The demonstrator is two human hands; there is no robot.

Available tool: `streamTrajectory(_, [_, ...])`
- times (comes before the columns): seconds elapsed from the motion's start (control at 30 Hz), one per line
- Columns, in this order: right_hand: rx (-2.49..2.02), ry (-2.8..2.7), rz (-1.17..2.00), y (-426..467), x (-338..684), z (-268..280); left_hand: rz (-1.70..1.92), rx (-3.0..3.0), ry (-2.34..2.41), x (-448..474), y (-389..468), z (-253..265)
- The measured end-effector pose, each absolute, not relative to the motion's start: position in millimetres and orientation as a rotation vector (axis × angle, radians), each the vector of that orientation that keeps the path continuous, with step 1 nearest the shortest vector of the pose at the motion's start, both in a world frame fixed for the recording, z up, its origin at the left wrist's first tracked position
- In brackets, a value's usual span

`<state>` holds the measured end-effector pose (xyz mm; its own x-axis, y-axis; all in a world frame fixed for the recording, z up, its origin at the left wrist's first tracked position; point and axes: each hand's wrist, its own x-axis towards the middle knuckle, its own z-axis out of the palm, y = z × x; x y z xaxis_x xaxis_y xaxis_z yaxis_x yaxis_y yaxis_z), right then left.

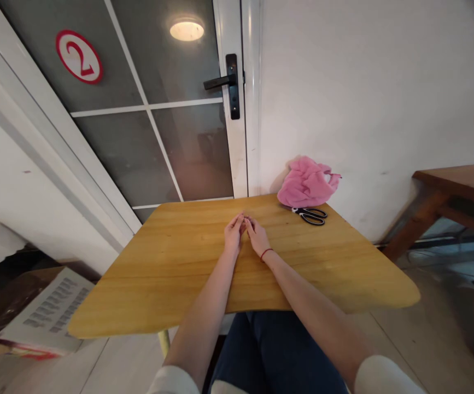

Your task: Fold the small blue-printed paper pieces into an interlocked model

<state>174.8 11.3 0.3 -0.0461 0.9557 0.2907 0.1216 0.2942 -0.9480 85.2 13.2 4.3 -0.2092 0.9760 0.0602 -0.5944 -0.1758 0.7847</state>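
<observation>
Both hands meet over the middle of the wooden table point(171, 262), towards its far edge. My left hand point(233, 231) has its fingers closed in a pinch, their tips against those of the other hand. Likewise pinched, my right hand point(256, 234) wears a thin red string point(266, 253) at the wrist. Something small seems to sit between the fingertips, too tiny to make out. Right of the hands lie scissors with black handles point(314, 216), their blades partly under a bunched pink cloth point(308, 183).
A glazed door point(191, 150) with a black handle point(232, 85) stands behind the table, beside a white wall point(363, 82). On the floor at left is an open cardboard box point(52, 309). A darker wooden table point(462, 183) stands at right.
</observation>
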Motion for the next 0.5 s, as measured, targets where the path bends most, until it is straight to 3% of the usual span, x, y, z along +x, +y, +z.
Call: streamTrajectory(0.5, [-1.312,-1.550,0.796,3.7,177.0,4.1,1.664,0.838,0.813,91.2,9.8,4.0])
